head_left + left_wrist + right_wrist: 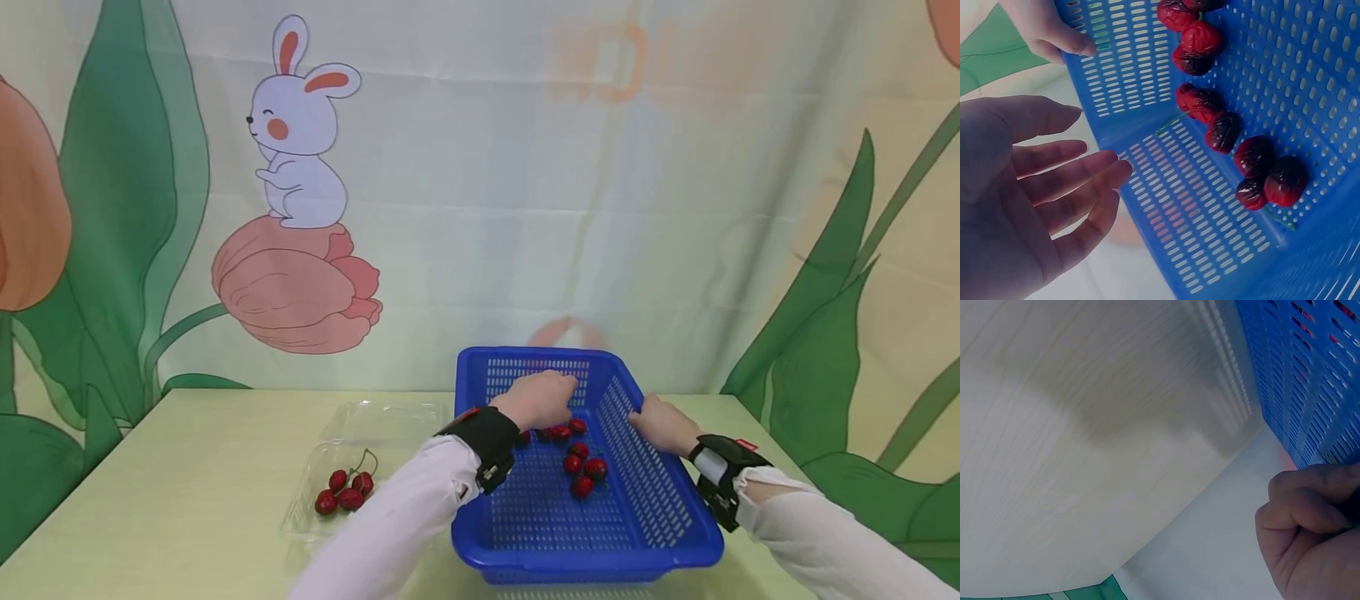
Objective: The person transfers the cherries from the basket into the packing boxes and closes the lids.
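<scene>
A blue perforated basket (585, 560) stands on the table, tilted in the head view. Several dark red cherries (596, 468) lie on its floor in two groups, a few with green stems; in the left wrist view the cherries (1222, 131) look glossy and dimpled. Above the basket's far part is my left hand (536, 400). Its fingers are loosely bent and hold nothing, as the left wrist view of the hand (1041, 187) shows. My right hand (663, 425) grips the basket's right rim, its fingers curled in the right wrist view (1310, 525).
Left of the basket, a clear plastic box (297, 506) with its lid (384, 421) folded back holds several cherries (350, 498), one with a long stem. Behind the pale wooden table (187, 500) hangs a printed curtain (465, 208) with a rabbit and tulips.
</scene>
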The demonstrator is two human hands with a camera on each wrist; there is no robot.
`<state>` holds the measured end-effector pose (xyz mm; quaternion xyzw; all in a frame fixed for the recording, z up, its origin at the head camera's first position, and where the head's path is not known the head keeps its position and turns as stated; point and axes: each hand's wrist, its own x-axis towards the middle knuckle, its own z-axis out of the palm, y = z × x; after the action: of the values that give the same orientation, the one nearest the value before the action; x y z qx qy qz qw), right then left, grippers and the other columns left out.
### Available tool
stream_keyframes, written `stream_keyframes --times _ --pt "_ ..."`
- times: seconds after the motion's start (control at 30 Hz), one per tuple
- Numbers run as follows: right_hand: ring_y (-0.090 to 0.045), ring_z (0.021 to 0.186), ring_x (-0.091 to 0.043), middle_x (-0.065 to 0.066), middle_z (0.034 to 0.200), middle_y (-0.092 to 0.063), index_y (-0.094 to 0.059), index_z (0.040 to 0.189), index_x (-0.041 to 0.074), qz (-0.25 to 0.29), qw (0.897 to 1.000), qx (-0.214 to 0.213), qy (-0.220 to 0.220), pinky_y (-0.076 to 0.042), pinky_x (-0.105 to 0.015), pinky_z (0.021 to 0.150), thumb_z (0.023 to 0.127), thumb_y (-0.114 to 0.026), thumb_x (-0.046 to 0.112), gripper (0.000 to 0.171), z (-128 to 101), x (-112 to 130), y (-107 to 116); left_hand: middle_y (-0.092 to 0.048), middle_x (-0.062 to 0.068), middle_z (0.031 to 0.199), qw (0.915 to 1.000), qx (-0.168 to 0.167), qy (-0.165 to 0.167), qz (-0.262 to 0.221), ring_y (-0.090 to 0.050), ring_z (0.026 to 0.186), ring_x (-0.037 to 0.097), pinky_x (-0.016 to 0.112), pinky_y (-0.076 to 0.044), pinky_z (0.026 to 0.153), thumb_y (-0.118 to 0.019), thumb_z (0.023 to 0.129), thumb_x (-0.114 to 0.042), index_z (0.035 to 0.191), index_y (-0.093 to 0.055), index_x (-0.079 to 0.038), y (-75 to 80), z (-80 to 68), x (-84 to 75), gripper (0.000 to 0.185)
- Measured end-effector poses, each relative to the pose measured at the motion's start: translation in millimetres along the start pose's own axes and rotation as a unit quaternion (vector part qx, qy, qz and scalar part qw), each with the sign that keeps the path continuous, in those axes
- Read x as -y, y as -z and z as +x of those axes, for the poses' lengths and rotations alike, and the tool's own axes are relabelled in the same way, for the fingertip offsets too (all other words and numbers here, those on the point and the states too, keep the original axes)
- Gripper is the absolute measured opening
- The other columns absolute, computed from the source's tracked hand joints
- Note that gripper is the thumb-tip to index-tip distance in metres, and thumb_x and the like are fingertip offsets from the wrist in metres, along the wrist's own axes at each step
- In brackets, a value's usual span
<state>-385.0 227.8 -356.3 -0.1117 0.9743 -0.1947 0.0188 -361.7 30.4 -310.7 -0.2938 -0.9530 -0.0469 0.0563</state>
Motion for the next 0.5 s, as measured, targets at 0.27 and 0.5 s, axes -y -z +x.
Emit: stream_keyframes --times 0.27,0.5 --pt "-0.03 0.041 -0.013 -0.006 0.055 -0.031 -0.036 0.064 0.002 -0.026 0.999 -0.008 0.02 -0.025 -0.025 0.038 0.075 -0.032 0.017 0.019 0 3 3 -0.037 0.0 0.103 0.9992 0.032 0.012 0.019 -0.036 0.09 0.011 0.023 -0.031 0.064 -0.042 0.072 -0.02 0.11 -0.031 -0.016 -13.1 6.1 2.5 0.04" --pt "-0.034 0.043 -0.013 -0.003 0.054 -0.031 -0.039 0.071 0.001 -0.016 1.0 -0.01 0.022 -0.028 -0.025 0.039 0.074 -0.033 0.016 0.017 0 2 3 -0.03 0.001 0.11 0.9982 0.052 0.012 0.029 -0.028 0.097 0.012 0.023 -0.026 0.073 -0.043 0.072 -0.026 0.111 -0.029 -0.014 -22.5 11.3 -0.1 0.044"
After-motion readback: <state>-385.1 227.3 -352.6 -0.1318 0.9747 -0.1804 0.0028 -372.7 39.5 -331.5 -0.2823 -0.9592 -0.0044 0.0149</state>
